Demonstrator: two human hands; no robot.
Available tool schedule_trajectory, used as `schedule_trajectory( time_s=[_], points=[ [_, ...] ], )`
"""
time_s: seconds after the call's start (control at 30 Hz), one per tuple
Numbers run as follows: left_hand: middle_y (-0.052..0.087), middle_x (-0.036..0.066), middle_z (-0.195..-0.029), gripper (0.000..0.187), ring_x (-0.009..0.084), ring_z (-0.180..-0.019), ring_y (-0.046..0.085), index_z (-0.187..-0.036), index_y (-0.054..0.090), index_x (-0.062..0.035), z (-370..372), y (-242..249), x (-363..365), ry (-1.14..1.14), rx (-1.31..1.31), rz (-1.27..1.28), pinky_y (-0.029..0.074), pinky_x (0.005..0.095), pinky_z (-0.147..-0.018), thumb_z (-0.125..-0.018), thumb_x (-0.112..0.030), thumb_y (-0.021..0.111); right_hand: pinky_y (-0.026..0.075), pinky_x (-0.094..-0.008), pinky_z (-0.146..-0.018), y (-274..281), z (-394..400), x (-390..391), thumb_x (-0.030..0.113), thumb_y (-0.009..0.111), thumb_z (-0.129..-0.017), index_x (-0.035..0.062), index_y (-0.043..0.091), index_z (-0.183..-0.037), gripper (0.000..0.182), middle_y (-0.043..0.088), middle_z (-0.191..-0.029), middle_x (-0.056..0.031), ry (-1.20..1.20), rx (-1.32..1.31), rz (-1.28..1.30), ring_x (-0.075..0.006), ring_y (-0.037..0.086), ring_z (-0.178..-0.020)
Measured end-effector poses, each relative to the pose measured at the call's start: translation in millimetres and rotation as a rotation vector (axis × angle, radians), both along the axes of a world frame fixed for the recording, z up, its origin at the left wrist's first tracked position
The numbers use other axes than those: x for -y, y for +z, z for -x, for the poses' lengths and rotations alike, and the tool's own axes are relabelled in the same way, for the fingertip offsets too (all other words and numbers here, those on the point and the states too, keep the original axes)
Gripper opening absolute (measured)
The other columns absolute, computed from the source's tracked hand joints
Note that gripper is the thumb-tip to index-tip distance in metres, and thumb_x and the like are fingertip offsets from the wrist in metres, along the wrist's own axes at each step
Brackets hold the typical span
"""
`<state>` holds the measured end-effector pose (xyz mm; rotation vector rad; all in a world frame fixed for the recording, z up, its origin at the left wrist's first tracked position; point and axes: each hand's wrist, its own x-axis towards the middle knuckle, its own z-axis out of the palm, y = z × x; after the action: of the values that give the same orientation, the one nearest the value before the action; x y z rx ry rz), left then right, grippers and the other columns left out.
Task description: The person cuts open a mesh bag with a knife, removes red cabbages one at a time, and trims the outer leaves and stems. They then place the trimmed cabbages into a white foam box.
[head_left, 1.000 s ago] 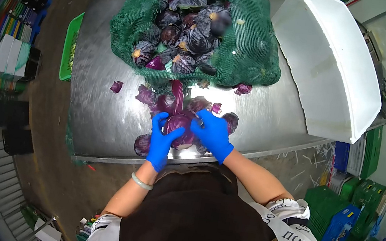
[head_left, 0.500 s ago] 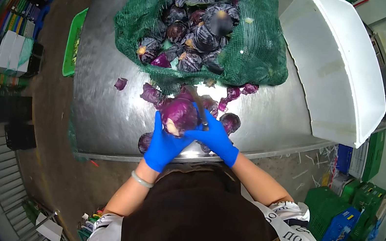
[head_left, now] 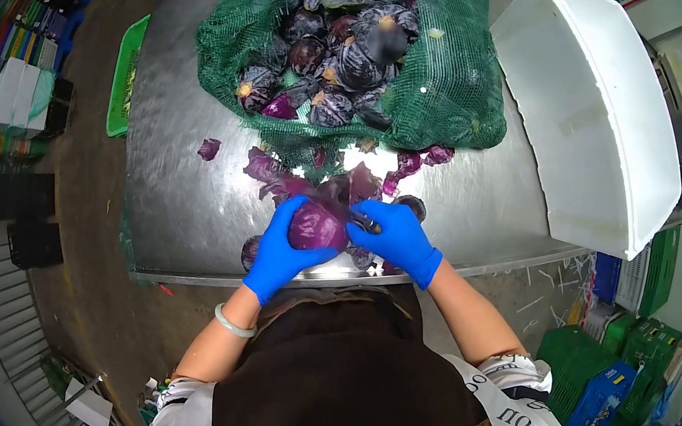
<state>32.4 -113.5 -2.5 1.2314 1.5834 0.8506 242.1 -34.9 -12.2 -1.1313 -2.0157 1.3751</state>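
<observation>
My left hand, in a blue glove, is wrapped round the left and lower side of a red cabbage held above the metal table's near edge. The cabbage shows a smooth, shiny purple side. My right hand, also gloved in blue, grips a knife by its dark handle at the cabbage's right side. The blade is mostly hidden or blurred. Loose purple cabbage leaves lie just beyond the cabbage. Behind them a green net bag lies open, with several dark red cabbages inside.
The steel table carries the bag and leaf scraps. A large white tub leans on its right side. A green crate stands beyond the left edge. Green crates and a blue one are on the floor at right.
The cabbage has turned in my left hand, so its pale stem end no longer shows. My right hand has shifted right and slightly up with the knife. More loose leaves lie beyond the cabbage.
</observation>
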Motion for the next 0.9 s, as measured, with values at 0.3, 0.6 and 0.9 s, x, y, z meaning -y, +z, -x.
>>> schedule_trajectory(
  time_s=[0.3,0.6,0.9],
  points=[
    [0.053,0.012,-0.127,0.088,0.0221,-0.115,0.055,-0.136,0.042,-0.0068,-6,10,3,0.014,0.145,0.149,0.047,0.0345,-0.097,-0.062,-0.023,0.088,0.051,-0.0412,-0.059,6,-3,0,0.036,0.068,-0.079,0.0086,0.065,-0.082,0.028,0.064,-0.070,-0.0137,0.169,0.201,-0.201,-0.0327,0.064,-0.065],
    [0.053,0.012,-0.125,0.083,0.0212,-0.114,0.055,-0.137,0.041,-0.0076,-4,4,6,0.043,0.389,0.295,0.047,0.0340,-0.096,-0.066,-0.017,0.084,0.049,-0.0373,-0.055,-4,-7,0,0.030,0.071,-0.077,0.0075,0.065,-0.081,0.024,0.062,-0.066,-0.0131,0.174,0.147,-0.204,-0.0298,0.062,-0.058],
    [0.052,0.011,-0.128,0.082,0.0212,-0.116,0.054,-0.138,0.040,-0.0082,-3,-19,13,0.004,0.286,0.235,0.046,0.0338,-0.098,-0.068,-0.015,0.082,0.051,-0.0436,-0.060,-9,-3,-1,0.038,0.068,-0.074,0.0092,0.065,-0.079,0.030,0.062,-0.066,-0.0137,0.221,0.288,-0.183,-0.0343,0.063,-0.064]
  ],
)
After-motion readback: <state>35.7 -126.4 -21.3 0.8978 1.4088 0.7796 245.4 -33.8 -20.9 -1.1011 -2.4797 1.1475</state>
